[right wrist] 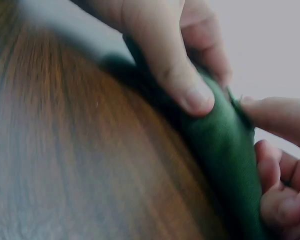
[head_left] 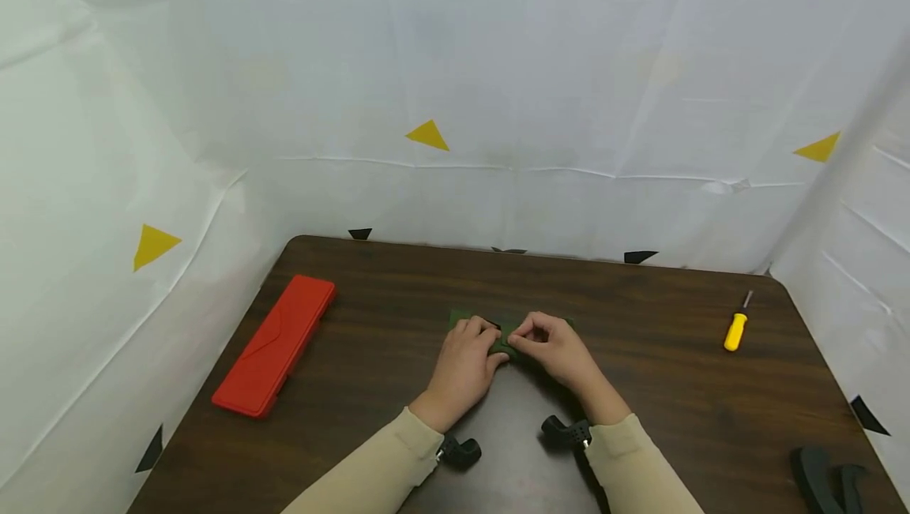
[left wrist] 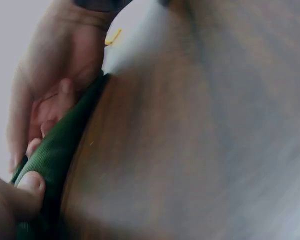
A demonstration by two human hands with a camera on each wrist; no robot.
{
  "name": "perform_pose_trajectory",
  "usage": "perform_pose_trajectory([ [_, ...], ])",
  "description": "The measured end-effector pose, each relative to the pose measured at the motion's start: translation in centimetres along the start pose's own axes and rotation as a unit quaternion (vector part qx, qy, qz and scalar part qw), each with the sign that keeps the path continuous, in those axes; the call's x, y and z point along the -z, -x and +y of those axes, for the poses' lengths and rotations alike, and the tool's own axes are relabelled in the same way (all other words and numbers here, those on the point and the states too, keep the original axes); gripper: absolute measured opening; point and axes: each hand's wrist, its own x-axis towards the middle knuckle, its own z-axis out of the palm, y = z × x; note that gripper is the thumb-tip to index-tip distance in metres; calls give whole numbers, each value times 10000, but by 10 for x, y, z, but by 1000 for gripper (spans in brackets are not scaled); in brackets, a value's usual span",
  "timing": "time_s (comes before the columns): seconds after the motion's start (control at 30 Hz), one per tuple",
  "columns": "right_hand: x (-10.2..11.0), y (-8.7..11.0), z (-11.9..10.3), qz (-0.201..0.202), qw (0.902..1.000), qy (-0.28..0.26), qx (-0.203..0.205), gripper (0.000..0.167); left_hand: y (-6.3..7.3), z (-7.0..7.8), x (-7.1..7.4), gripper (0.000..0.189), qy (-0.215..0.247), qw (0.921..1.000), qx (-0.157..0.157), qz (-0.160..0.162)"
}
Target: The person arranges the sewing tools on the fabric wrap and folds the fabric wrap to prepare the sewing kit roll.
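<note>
A piece of green cloth (head_left: 503, 347) lies at the middle of the table, largely covered by both hands. My left hand (head_left: 460, 364) grips its near edge, with the thumb (right wrist: 197, 100) on the near side and the fingers over the top. In the left wrist view, the folded cloth (left wrist: 57, 147) shows a fine ribbed weave. On its right, my right hand (head_left: 558, 352) pinches at the cloth's upper edge between thumb and forefinger. Its other fingers (right wrist: 285, 200) curl beside the fold. A tiny thin glint shows at the pinching fingertips, too small to make out.
To the left lies a long red case (head_left: 277, 344), closed. A yellow-handled screwdriver (head_left: 736, 331) rests at the far right. Near the right front corner is a dark curved object (head_left: 825, 482). White sheeting (head_left: 512, 88) surrounds the dark wooden table (head_left: 661, 356).
</note>
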Motion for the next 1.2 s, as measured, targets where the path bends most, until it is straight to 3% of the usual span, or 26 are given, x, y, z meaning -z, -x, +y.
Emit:
perform_pose_trajectory([
  [0.13,-4,0,6,337,9944,873,497,4,-5,-16,-2,28,566,9978,-50,-353],
  [0.27,-4,3,7,557,9848,1499,675,10,-8,-38,4,25,805,9937,-340,-696],
  [0.37,3,2,10,717,9771,1858,751,18,-11,-51,13,27,533,9962,-501,-469],
  [0.5,20,0,19,1004,9627,2402,738,22,-16,-63,18,24,296,9995,-69,47],
  [0.57,30,0,24,1014,9643,2369,614,21,-18,-68,17,23,391,9990,214,87],
  [0.67,41,1,31,864,9756,1978,399,21,-19,-72,14,24,620,9968,480,-136],
  [0.8,47,0,34,630,9842,1623,310,27,-21,-73,12,38,697,9957,493,-356],
  [1.07,48,-2,40,759,9825,1657,398,28,-22,-71,4,55,169,9977,354,-543],
  [1.2,46,1,44,712,9844,1578,314,28,-17,-71,2,55,363,9967,416,-590],
])
